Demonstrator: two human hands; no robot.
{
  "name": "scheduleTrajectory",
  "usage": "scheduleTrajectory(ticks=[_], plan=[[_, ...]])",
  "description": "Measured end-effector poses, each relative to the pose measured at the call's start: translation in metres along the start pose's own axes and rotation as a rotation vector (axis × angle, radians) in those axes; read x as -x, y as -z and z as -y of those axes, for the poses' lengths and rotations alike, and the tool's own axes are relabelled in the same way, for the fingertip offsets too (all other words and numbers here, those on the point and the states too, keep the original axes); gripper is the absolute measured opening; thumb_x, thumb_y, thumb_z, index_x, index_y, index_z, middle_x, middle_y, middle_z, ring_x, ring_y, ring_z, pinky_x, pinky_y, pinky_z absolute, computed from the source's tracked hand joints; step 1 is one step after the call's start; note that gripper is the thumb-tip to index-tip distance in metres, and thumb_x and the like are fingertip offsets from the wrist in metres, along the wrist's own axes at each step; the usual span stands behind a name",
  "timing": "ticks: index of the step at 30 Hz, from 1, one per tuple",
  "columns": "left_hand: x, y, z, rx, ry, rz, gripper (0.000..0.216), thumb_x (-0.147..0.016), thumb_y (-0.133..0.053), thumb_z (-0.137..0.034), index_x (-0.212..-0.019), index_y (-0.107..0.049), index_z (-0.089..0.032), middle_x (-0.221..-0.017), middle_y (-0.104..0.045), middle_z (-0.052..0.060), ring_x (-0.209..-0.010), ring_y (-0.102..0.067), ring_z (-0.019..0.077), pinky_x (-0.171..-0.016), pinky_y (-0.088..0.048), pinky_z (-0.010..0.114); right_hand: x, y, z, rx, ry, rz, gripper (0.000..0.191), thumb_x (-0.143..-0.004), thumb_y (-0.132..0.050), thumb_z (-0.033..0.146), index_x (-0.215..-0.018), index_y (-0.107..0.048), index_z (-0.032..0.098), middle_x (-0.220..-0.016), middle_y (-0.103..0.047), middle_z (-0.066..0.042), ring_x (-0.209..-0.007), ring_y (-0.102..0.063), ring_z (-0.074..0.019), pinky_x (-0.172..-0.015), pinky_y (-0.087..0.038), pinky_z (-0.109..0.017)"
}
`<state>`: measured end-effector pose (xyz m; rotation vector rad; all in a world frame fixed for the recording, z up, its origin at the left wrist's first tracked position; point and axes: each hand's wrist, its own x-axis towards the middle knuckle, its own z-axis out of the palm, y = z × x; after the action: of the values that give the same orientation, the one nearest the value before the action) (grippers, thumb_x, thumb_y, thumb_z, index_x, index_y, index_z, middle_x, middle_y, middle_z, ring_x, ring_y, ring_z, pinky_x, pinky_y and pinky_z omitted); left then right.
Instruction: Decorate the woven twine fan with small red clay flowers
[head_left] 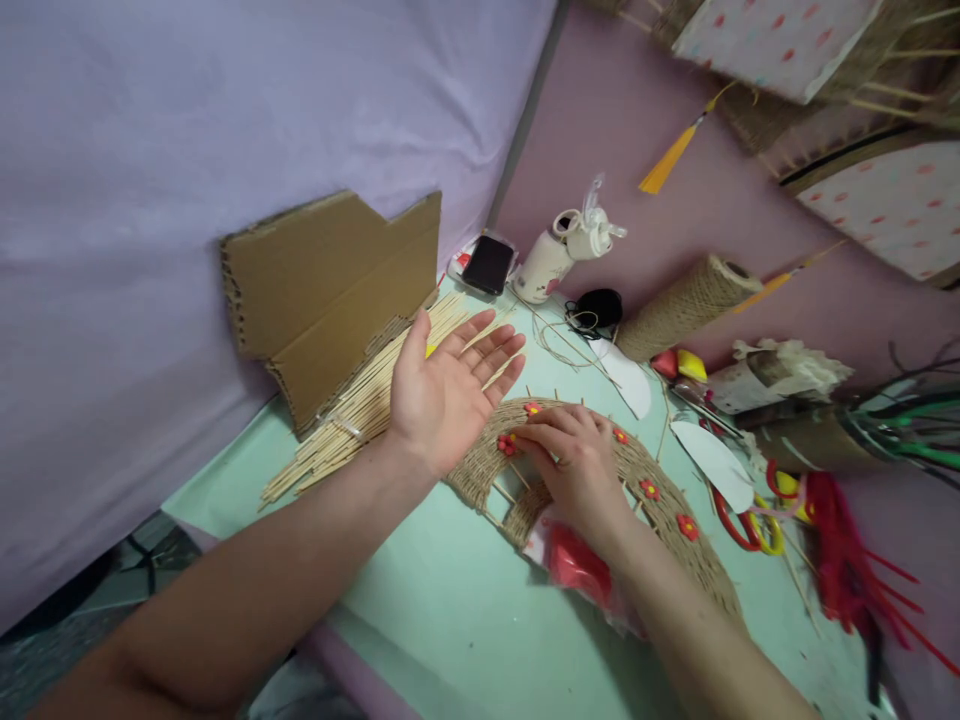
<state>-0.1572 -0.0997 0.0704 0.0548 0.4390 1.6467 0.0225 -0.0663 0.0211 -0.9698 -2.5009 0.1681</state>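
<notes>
My left hand (448,391) hovers palm up with fingers stretched out and nothing in it, over the edge of a bundle of thin wooden sticks (360,410). My right hand (574,460) lies palm down on a curved woven jute arch (675,505), fingers pressed together at a small red flower (507,444) on its left end. Whether the fingertips pinch that flower is hard to tell. More red flowers (686,526) dot the arch. A clear bag with something red (576,565) lies under my right wrist.
A folded cardboard piece (330,290) leans against the purple cloth at the left. Behind stand a phone (488,264), a white bottle (555,255), a jute roll (686,305), white paper cut-outs (712,462), red-handled scissors (739,525) and red cords (847,560). The mint table top (450,600) ends near me.
</notes>
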Motion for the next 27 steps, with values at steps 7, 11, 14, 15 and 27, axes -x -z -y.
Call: scheduleTrajectory(ticks=[7,11,14,15,27], plan=[[0.0,-0.002,0.0,0.035,0.034,-0.004,0.048,-0.09,-0.047,-0.054,-0.104,-0.065,-0.012,-0.101,-0.066,0.012,-0.104,-0.065,0.0227,-0.093,-0.052,0.033,0.003,-0.004,0.001,0.043,0.047,0.038,0.014,-0.093,-0.061,0.026,-0.09,-0.075,0.027,-0.09,-0.073,-0.001,-0.092,-0.055,-0.0202,-0.084,-0.028,-0.038],[0.0,-0.002,0.0,0.026,0.045,-0.007,0.045,-0.089,-0.048,-0.051,-0.104,-0.065,-0.012,-0.101,-0.067,0.012,-0.103,-0.065,0.0223,-0.091,-0.053,0.033,0.004,-0.006,0.0,0.062,0.054,0.038,0.015,-0.093,-0.061,0.027,-0.089,-0.075,0.026,-0.09,-0.073,-0.001,-0.09,-0.055,-0.0198,-0.083,-0.028,-0.038],[0.0,-0.002,0.001,0.017,0.057,-0.004,0.042,-0.089,-0.05,-0.048,-0.104,-0.065,-0.013,-0.101,-0.067,0.012,-0.102,-0.065,0.022,-0.09,-0.053,0.032,0.005,-0.008,0.0,0.077,0.06,0.056,0.017,-0.094,-0.059,0.027,-0.091,-0.075,0.026,-0.091,-0.073,-0.002,-0.09,-0.054,-0.0196,-0.082,-0.028,-0.037],[0.0,-0.002,0.001,0.016,0.058,-0.005,0.041,-0.088,-0.05,-0.047,-0.104,-0.065,-0.013,-0.101,-0.067,0.012,-0.102,-0.065,0.022,-0.09,-0.053,0.032,0.005,-0.008,0.001,0.082,0.064,0.065,0.018,-0.095,-0.057,0.027,-0.093,-0.075,0.027,-0.092,-0.073,-0.002,-0.09,-0.054,-0.0196,-0.082,-0.028,-0.037],[0.001,-0.002,-0.001,0.02,0.058,0.01,0.036,-0.087,-0.052,-0.042,-0.102,-0.065,-0.012,-0.1,-0.067,0.011,-0.099,-0.066,0.0203,-0.088,-0.054,0.03,0.013,0.012,0.009,0.154,0.051,0.147,0.032,-0.095,-0.048,0.013,-0.115,-0.069,0.026,-0.11,-0.07,-0.006,-0.1,-0.054,-0.023,-0.083,-0.031,-0.039]])
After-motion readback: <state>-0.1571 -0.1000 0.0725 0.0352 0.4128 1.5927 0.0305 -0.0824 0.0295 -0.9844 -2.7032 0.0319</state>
